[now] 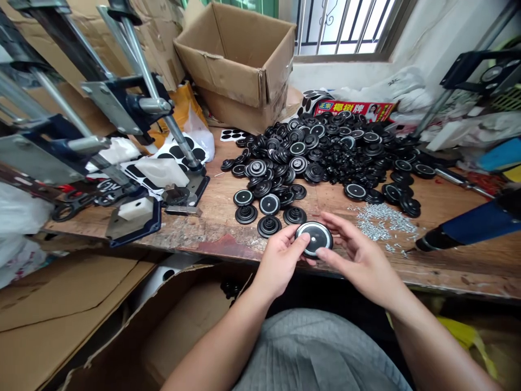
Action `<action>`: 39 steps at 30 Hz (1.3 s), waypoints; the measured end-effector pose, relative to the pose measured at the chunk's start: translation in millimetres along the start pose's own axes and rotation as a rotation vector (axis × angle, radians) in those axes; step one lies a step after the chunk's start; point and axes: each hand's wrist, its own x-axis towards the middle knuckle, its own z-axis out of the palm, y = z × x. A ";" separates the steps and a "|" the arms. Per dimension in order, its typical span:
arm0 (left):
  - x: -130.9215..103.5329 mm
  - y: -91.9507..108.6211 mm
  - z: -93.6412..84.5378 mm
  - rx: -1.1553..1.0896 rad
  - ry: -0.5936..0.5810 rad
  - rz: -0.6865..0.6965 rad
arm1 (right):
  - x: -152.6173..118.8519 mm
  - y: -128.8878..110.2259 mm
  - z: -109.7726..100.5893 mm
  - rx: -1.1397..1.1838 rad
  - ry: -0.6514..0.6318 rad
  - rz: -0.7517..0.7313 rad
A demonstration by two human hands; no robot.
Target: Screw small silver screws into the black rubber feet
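A round black disc (319, 237) with a pale ring and a small bright centre is held over the table's front edge. My left hand (280, 258) grips its left side, thumb on the upper face and fingers beneath. On the other side, my right hand (358, 258) has its thumb on the lower right rim; its fingers curve apart behind the disc. Just beyond lie several similar black discs (268, 204), some with stepped undersides upward. A large heap of black parts (301, 149) covers the table behind them. Small silver screws (376, 221) are scattered right of my hands.
A blue power screwdriver (468, 222) lies at the right, its tip near the screws. Hand presses (134, 103) stand on the left beside scissors (73, 205). An open cardboard box (232, 81) sits at the back; another open carton (175, 326) is below the table edge.
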 end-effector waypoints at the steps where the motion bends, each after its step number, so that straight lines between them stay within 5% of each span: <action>1: -0.7 -0.6 0.1 -0.012 0.000 0.001 | -0.6 0.3 -2.0 0.069 0.006 0.040; 10: -4.8 2.2 6.1 0.073 0.062 0.027 | 1.9 -7.3 -4.2 0.264 0.050 0.220; 16: -6.3 0.8 11.2 0.366 0.196 0.105 | 4.2 -2.2 2.6 0.336 -0.005 0.302; 33: -6.5 0.7 16.8 0.689 0.338 0.400 | 1.1 -6.8 17.7 0.402 -0.033 0.291; 39: 1.7 1.9 7.7 0.614 0.291 0.302 | 7.3 -5.9 18.7 0.550 -0.098 0.359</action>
